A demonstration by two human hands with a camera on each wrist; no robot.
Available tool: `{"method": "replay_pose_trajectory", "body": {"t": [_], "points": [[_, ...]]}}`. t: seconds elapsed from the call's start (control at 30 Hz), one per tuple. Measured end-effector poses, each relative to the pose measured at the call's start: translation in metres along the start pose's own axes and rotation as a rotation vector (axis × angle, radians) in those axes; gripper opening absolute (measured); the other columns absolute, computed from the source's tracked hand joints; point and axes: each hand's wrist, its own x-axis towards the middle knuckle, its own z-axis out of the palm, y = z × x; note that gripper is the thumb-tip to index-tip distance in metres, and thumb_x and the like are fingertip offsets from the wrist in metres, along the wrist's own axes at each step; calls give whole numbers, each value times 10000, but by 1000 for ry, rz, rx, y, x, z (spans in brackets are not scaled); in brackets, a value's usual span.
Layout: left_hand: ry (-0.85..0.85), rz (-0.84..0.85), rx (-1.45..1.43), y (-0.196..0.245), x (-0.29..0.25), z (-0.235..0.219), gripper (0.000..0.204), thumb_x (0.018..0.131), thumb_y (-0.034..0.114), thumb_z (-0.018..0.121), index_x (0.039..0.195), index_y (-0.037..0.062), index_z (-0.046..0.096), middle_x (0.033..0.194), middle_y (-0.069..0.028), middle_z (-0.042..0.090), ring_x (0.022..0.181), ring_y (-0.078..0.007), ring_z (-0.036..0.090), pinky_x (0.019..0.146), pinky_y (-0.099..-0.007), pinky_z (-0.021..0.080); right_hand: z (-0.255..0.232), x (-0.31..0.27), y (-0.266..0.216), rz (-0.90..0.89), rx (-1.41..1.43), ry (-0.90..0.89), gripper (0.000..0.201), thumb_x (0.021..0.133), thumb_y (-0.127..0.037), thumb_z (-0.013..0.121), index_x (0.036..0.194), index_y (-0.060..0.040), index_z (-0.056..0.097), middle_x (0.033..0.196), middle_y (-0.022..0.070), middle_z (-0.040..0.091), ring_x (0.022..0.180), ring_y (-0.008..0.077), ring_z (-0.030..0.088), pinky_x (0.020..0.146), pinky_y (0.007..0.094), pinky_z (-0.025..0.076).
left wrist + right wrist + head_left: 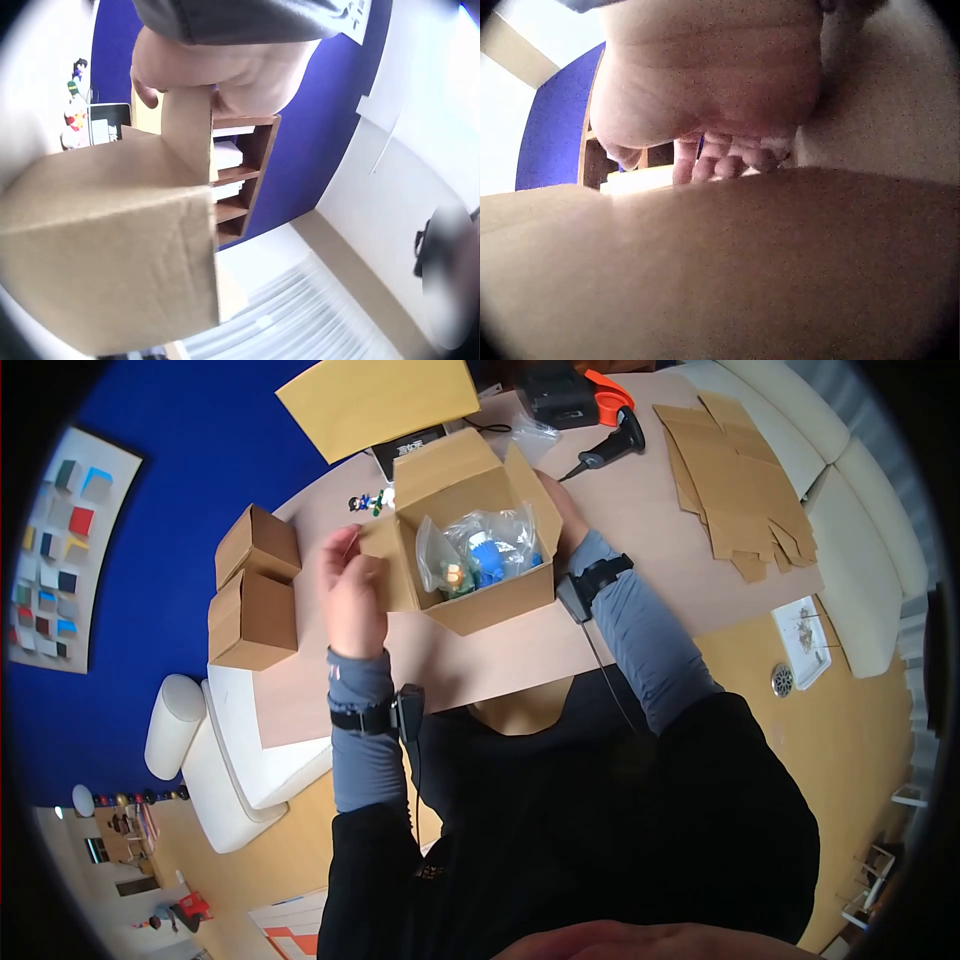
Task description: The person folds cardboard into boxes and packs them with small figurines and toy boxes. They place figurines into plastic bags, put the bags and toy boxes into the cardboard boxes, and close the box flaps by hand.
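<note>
An open cardboard box [490, 605] stands in front of me. Inside it lie a clear plastic bag [434, 560], a blue-and-white item [487, 558] and a small green-and-orange figure [457, 578]. My left hand [352, 600] is at the box's left flap [390, 565]; the left wrist view shows the flap [186, 131] between thumb and fingers. On the other side, my right hand [566, 518] is beside the upright right flap [533, 505], partly hidden behind it. In the right wrist view its fingers [727, 165] reach down toward the cardboard, with the thumb apart.
Two smaller cardboard boxes [252, 620] stand at the left. Behind the open box are small figurines [370, 502] and a yellow panel [380, 405]. A barcode scanner [612, 445] lies at the back right, with flattened cardboard [735, 480] beyond it.
</note>
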Motion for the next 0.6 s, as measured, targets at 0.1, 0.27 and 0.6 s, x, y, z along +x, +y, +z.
{"method": "replay_pose_trajectory", "body": {"t": [0.1, 0.27, 0.6], "points": [[-152, 82, -541, 28, -5, 8, 404, 920, -64, 492, 1311, 35, 519, 1360, -137, 540, 1229, -260, 557, 1003, -367, 482, -13, 14, 8, 364, 376, -103, 342, 1072, -391, 491, 1156, -91, 633, 1036, 38, 657, 973, 149, 599, 900, 313, 474], [-77, 89, 115, 8, 20, 34, 707, 914, 122, 710, 1493, 20, 318, 1460, -178, 437, 1389, -272, 399, 1123, -377, 376, -3, 9, -11, 361, 536, -204, 386, 1074, -368, 495, 1293, -62, 579, 1229, 69, 644, 1157, 172, 583, 1014, 318, 446], [-119, 99, 365, -20, 34, 61, 1058, 870, 139, 810, 1604, 0, 61, 1607, -290, 259, 1360, -333, 492, 1070, -369, 479, 2, 2, -43, 366, 354, -325, 742, 969, -341, 671, 1547, 3, 357, 1474, 106, 512, 1334, 178, 490, 1126, 305, 376]]}}
